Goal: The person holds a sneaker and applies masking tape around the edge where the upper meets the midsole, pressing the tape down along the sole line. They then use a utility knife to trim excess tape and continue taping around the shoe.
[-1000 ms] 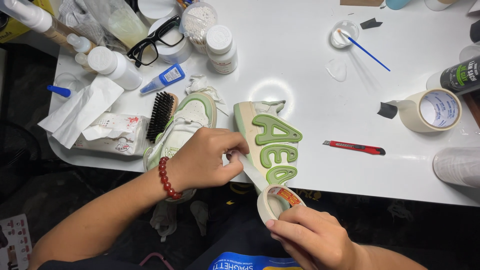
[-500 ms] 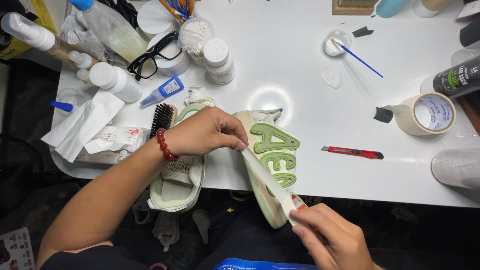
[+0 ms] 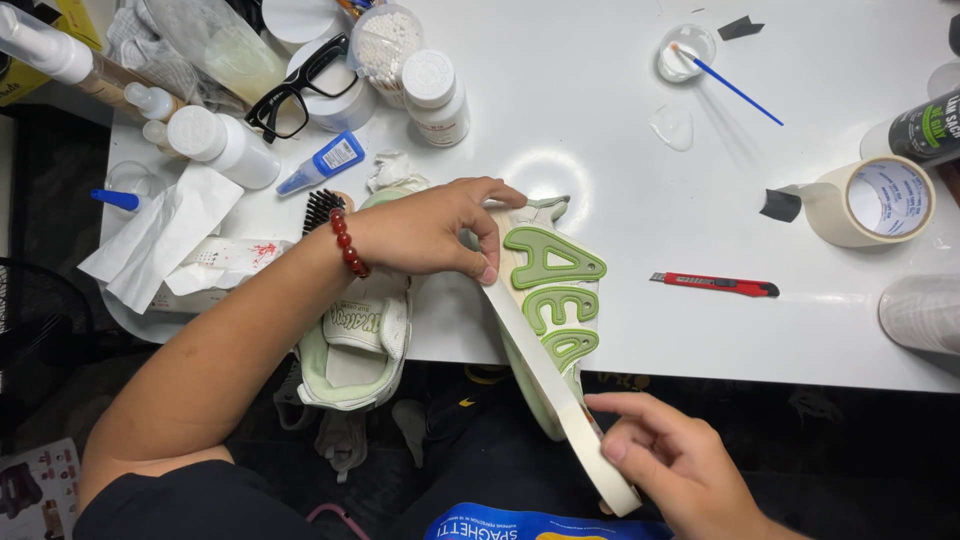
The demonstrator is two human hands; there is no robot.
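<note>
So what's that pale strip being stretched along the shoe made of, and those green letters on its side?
The strip looks like matte cream paper masking tape: thin, flat, unrolling from a roll by the right hand, pressed down by the left hand. The green letters look like raised, smooth rubber or foam, probably moulded; I can't tell which.

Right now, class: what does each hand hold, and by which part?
Left hand pins the tape end onto the shoe near its heel; right hand holds the tape's lower end, by the roll.
</note>
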